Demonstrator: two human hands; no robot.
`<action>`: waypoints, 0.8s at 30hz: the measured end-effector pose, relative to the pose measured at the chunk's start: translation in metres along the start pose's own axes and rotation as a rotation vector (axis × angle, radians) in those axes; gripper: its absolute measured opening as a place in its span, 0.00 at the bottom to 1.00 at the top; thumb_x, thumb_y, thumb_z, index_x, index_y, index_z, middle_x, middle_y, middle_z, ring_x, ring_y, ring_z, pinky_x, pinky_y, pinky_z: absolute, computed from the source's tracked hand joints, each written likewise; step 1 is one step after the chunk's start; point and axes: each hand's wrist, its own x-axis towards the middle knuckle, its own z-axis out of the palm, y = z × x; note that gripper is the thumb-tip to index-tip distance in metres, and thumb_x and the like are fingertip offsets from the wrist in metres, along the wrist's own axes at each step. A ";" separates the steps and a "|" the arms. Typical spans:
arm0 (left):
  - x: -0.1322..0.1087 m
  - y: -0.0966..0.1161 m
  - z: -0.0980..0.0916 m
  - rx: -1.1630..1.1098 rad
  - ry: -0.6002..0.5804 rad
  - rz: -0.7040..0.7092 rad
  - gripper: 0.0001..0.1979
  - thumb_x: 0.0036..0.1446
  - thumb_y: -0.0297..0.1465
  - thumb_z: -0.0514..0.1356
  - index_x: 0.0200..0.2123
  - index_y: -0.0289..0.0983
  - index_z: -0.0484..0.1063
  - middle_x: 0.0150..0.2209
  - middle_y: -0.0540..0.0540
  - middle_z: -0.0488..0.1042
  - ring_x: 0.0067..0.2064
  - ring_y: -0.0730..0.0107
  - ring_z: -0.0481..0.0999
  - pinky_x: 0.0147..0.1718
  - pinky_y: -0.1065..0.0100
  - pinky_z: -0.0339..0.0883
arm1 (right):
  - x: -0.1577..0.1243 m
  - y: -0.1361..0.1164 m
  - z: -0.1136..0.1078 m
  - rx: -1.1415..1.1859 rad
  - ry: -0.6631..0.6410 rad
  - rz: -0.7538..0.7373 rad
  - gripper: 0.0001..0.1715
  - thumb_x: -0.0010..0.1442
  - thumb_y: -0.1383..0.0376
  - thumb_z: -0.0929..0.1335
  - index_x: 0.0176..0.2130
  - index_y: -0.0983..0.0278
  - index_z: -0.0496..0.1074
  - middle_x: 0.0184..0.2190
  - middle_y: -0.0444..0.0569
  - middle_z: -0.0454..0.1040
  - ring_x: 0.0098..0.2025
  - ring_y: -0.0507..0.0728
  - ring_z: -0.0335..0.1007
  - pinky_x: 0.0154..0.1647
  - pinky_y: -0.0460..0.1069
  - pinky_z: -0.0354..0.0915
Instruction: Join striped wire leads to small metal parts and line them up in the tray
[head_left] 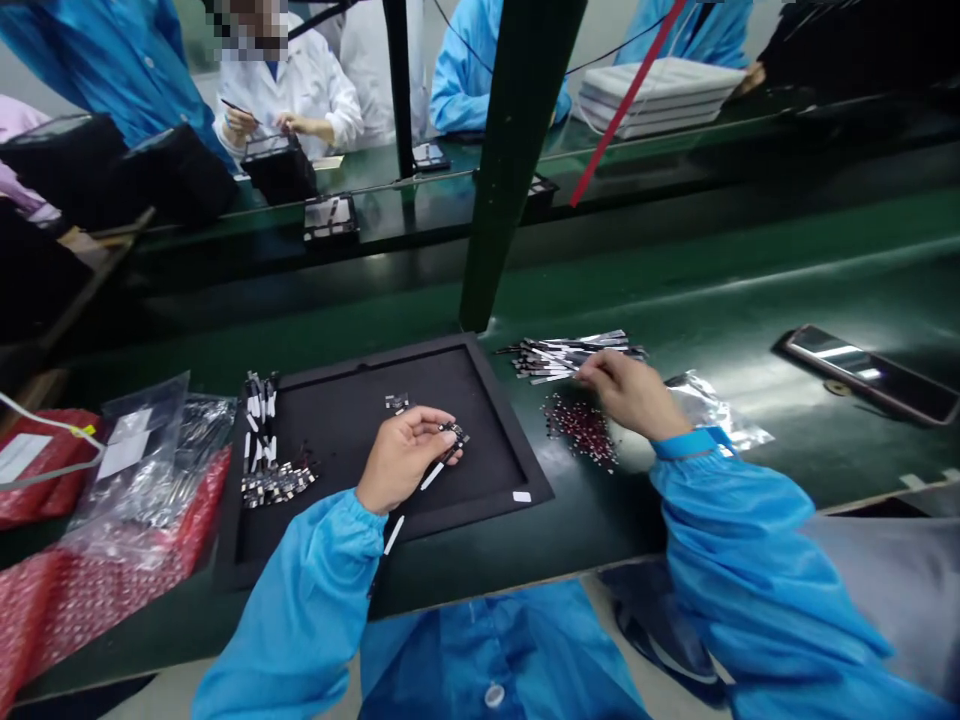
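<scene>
My left hand (409, 455) is closed round a small dark electronic part (454, 434) with a white-and-black strip hanging from it, above the black tray (420, 510). My right hand (626, 390) has its fingers pinched at the near right edge of a pile of black and silver strips (551, 358); what lies between the fingertips is too small to make out. Just left of that hand is a heap of tiny dark red pieces (581, 430). Inside the tray, another small part (397, 402) lies behind my left hand, and several assembled parts (277, 484) are grouped at the left side.
Clear plastic bags (142, 470) and red bubble wrap (97, 600) lie left of the tray. A phone (874, 370) and a silver bag (720, 408) are on the right. A dark green post (510, 160) rises behind the tray. Several people sit or stand across the bench.
</scene>
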 end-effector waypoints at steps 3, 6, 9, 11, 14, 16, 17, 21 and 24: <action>-0.001 0.001 0.001 0.005 0.007 -0.002 0.19 0.47 0.36 0.72 0.40 0.31 0.75 0.29 0.45 0.78 0.30 0.68 0.79 0.30 0.68 0.73 | -0.006 -0.007 -0.002 0.410 0.179 -0.070 0.10 0.65 0.58 0.66 0.37 0.61 0.69 0.34 0.49 0.78 0.38 0.59 0.77 0.44 0.53 0.69; -0.001 0.002 0.002 0.004 0.034 0.005 0.20 0.48 0.37 0.72 0.41 0.32 0.74 0.29 0.46 0.78 0.30 0.67 0.79 0.29 0.69 0.71 | -0.011 -0.024 -0.006 0.606 0.329 -0.076 0.13 0.61 0.54 0.71 0.36 0.61 0.70 0.31 0.47 0.77 0.35 0.58 0.76 0.41 0.53 0.70; 0.000 0.003 0.001 0.009 0.068 0.034 0.19 0.49 0.37 0.71 0.40 0.34 0.72 0.29 0.47 0.78 0.30 0.67 0.79 0.30 0.68 0.71 | -0.018 -0.048 -0.013 0.720 0.377 -0.082 0.14 0.60 0.54 0.73 0.37 0.61 0.72 0.29 0.45 0.75 0.32 0.57 0.74 0.39 0.53 0.70; -0.001 0.008 -0.001 0.111 0.085 0.097 0.15 0.51 0.36 0.70 0.37 0.35 0.72 0.30 0.46 0.79 0.32 0.67 0.79 0.34 0.67 0.71 | -0.025 -0.065 -0.015 0.724 0.324 -0.113 0.13 0.61 0.55 0.72 0.39 0.61 0.73 0.28 0.44 0.74 0.30 0.55 0.73 0.36 0.51 0.69; -0.008 0.023 -0.002 0.411 0.110 0.275 0.06 0.56 0.33 0.66 0.35 0.37 0.77 0.34 0.44 0.81 0.38 0.62 0.79 0.43 0.63 0.71 | -0.038 -0.089 -0.012 0.684 0.121 -0.169 0.13 0.64 0.55 0.70 0.44 0.61 0.73 0.26 0.43 0.71 0.26 0.53 0.69 0.28 0.49 0.66; -0.015 0.036 0.000 0.567 0.099 0.387 0.05 0.58 0.32 0.64 0.36 0.40 0.80 0.38 0.44 0.82 0.42 0.59 0.79 0.50 0.59 0.68 | -0.046 -0.102 -0.007 0.671 -0.027 -0.203 0.14 0.65 0.55 0.69 0.46 0.61 0.72 0.26 0.44 0.71 0.25 0.53 0.67 0.27 0.48 0.65; -0.019 0.042 0.003 0.612 0.085 0.426 0.06 0.59 0.31 0.63 0.37 0.41 0.81 0.39 0.44 0.82 0.44 0.59 0.79 0.53 0.58 0.66 | -0.049 -0.107 -0.004 0.669 -0.081 -0.219 0.15 0.66 0.54 0.68 0.46 0.61 0.73 0.26 0.44 0.71 0.25 0.52 0.67 0.26 0.48 0.64; -0.021 0.045 0.013 0.547 0.086 0.411 0.04 0.58 0.30 0.64 0.36 0.39 0.80 0.36 0.44 0.81 0.40 0.61 0.79 0.48 0.61 0.68 | -0.054 -0.119 0.007 0.645 -0.152 -0.253 0.16 0.65 0.52 0.68 0.45 0.60 0.75 0.25 0.44 0.71 0.25 0.53 0.68 0.26 0.47 0.65; -0.009 0.032 0.011 0.171 0.144 0.270 0.09 0.52 0.33 0.69 0.35 0.35 0.75 0.31 0.46 0.80 0.33 0.66 0.79 0.39 0.65 0.71 | -0.049 -0.124 0.013 0.650 -0.153 -0.260 0.17 0.64 0.50 0.69 0.43 0.60 0.76 0.25 0.45 0.72 0.26 0.54 0.70 0.28 0.48 0.66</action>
